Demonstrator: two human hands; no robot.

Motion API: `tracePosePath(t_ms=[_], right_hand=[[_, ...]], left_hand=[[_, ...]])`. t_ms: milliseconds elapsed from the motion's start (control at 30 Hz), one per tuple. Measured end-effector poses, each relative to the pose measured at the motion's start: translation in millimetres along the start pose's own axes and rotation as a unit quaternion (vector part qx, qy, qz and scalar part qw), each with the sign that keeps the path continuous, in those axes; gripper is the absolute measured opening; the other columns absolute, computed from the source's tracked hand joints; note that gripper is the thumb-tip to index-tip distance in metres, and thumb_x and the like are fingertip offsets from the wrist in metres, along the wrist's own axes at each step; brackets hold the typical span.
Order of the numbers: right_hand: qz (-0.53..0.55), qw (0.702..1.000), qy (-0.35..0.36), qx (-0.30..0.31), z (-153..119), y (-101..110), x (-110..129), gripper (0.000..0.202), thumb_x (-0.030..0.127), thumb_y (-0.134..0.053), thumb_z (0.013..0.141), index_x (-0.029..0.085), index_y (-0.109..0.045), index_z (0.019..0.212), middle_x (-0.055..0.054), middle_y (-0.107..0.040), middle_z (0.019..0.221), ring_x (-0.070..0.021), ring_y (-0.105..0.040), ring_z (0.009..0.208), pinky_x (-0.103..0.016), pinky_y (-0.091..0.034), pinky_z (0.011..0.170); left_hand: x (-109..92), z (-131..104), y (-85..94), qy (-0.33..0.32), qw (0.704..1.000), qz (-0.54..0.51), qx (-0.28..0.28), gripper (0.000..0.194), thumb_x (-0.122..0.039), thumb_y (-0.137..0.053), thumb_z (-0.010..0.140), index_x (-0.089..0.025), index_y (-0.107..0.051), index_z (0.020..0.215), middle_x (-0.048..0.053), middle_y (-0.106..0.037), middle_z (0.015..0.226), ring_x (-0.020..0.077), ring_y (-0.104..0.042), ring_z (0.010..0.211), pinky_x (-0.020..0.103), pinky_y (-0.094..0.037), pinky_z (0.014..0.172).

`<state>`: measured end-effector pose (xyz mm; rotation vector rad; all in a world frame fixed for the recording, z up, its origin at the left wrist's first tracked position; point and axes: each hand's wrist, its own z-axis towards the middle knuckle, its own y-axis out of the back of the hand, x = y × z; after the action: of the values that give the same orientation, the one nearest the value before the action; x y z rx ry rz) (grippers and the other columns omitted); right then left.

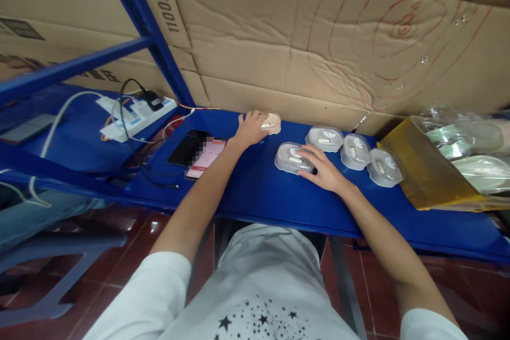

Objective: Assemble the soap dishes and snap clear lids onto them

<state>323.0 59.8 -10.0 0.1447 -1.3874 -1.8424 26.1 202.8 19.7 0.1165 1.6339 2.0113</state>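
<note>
Right of the lit phone [209,156], the left hand [251,128], grip unclear, touches a beige case [273,124]; farther right, the right hand [322,168], loosely spread, touches a clear pack [285,158]; sideways pressure could skid it into neighbouring packs [324,138].

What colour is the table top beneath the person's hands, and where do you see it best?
The table top is blue, seen best in the head view.
</note>
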Motion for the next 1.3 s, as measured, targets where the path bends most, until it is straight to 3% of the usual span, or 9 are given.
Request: tracePosePath(t_ms=[100, 300, 600, 700, 800, 933, 1100, 1200, 1300], right_hand=[[0.0, 1.0, -0.005, 0.004, -1.2, 3.7, -0.3, 0.062, 0.06, -0.063, 0.104, 0.032, -0.052, 0.158, -0.015, -0.051, 0.162, -0.0355, -0.047, 0.155, -0.062, -0.041, 0.128], [0.044, 0.999, -0.009, -0.016, 0.3, 7.1, 5.0, 0.059, 0.062, -0.07, 0.099, 0.031, -0.061, 0.148, -0.014, -0.06, 0.151, -0.035, -0.058, 0.144, -0.058, -0.048, 0.122], [0.025, 0.995, -0.072, -0.066, 4.6, 2.9, 1.6, 0.051, 0.061, -0.058, 0.105, 0.028, -0.064, 0.144, -0.013, -0.068, 0.147, -0.0316, -0.063, 0.141, -0.057, -0.049, 0.121], [-0.005, 0.991, -0.101, -0.085, 3.9, 1.1, -0.9, 0.049, 0.057, -0.051, 0.109, 0.027, -0.064, 0.146, -0.012, -0.07, 0.146, -0.0308, -0.065, 0.139, -0.056, -0.05, 0.12], [-0.061, 0.985, -0.127, -0.1, 2.1, 3.6, -5.0, 0.05, 0.057, -0.049, 0.109, 0.027, -0.066, 0.145, -0.012, -0.07, 0.148, -0.0337, -0.063, 0.141, -0.061, -0.047, 0.121], [-0.074, 0.986, -0.106, -0.108, 1.5, 21.0, -25.8, 0.048, 0.05, -0.042, 0.111, 0.029, -0.065, 0.147, -0.011, -0.066, 0.154, -0.0319, -0.058, 0.147, -0.06, -0.044, 0.123], [-0.175, 0.967, -0.173, -0.063, 14.2, 46.9, -73.9, 0.063, 0.045, -0.054, 0.104, 0.026, -0.048, 0.163, -0.016, -0.049, 0.169, -0.0413, -0.038, 0.161, -0.075, -0.029, 0.126], [-0.192, 0.96, -0.201, -0.024, 21.1, 50.6, -90.5, 0.062, 0.049, -0.062, 0.1, 0.024, -0.055, 0.156, -0.021, -0.061, 0.154, -0.046, -0.054, 0.146, -0.08, -0.032, 0.12], [-0.184, 0.965, -0.186, -0.026, 16.3, 51.4, -92.3, 0.049, 0.05, -0.062, 0.101, 0.024, -0.066, 0.143, -0.018, -0.068, 0.135, -0.0412, -0.063, 0.133, -0.074, -0.037, 0.121]], left_hand=[[4.8, -10.4, 8.3, -0.003, 1.0, -0.01, -0.004, 0.055, -0.049, -0.08, 0.09, -0.024, -0.071, 0.137, 0.019, -0.064, 0.139, 0.0439, -0.055, 0.136, 0.066, -0.036, 0.117], [10.8, -27.1, 12.6, -0.029, 0.996, -0.081, 0.019, 0.041, -0.052, -0.067, 0.1, -0.023, -0.074, 0.128, 0.009, -0.073, 0.12, 0.0268, -0.067, 0.113, 0.04, -0.052, 0.103], [-3.6, -30.3, 4.1, 0.001, 0.997, -0.053, -0.047, 0.043, -0.023, -0.052, 0.102, -0.022, -0.063, 0.144, 0.017, -0.062, 0.151, 0.0365, -0.055, 0.143, 0.059, -0.04, 0.119], [-20.2, -36.9, 9.4, -0.049, 0.996, -0.059, -0.041, 0.036, -0.031, -0.049, 0.106, -0.019, -0.069, 0.133, 0.018, -0.068, 0.138, 0.0362, -0.061, 0.134, 0.056, -0.043, 0.116], [-38.4, -44.6, 12.4, -0.137, 0.988, -0.076, 0.003, 0.032, -0.046, -0.061, 0.103, -0.023, -0.075, 0.12, 0.012, -0.073, 0.125, 0.0324, -0.066, 0.127, 0.048, -0.047, 0.114], [-59.7, -57.4, 7.1, -0.252, 0.959, -0.11, 0.066, 0.046, -0.059, -0.077, 0.092, -0.029, -0.074, 0.127, 0.008, -0.07, 0.133, 0.0311, -0.064, 0.13, 0.046, -0.045, 0.116], [-73.9, -67.4, -6.1, -0.288, 0.946, -0.098, 0.111, 0.054, -0.058, -0.087, 0.083, -0.03, -0.075, 0.128, 0.011, -0.06, 0.148, 0.0366, -0.058, 0.137, 0.052, -0.045, 0.116], [-73.9, -67.8, -8.7, -0.294, 0.944, -0.099, 0.112, 0.049, -0.055, -0.087, 0.084, -0.028, -0.076, 0.123, 0.011, -0.058, 0.149, 0.036, -0.058, 0.137, 0.052, -0.045, 0.117], [-71.8, -68.3, -7.1, -0.295, 0.941, -0.112, 0.122, 0.051, -0.057, -0.087, 0.084, -0.029, -0.075, 0.125, 0.01, -0.058, 0.148, 0.0354, -0.058, 0.136, 0.051, -0.047, 0.116]])
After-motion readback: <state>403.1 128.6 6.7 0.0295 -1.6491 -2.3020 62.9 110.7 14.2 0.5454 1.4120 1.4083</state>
